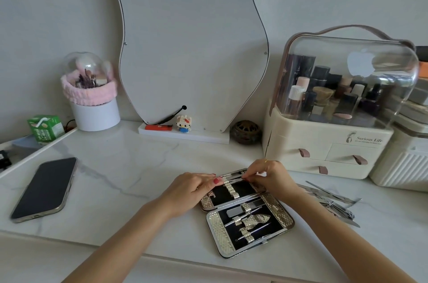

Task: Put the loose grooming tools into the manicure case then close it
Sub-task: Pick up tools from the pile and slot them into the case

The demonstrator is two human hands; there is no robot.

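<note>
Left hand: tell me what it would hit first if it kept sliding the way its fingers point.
Probably the right hand. The left hand points right across the far half of the open case, toward the thin metal tool both hands pinch; depth is uncertain.

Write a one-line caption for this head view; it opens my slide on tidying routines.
Both hands, left and right, slot a thin metal tool into the open manicure case; loose tools wait alongside.
</note>
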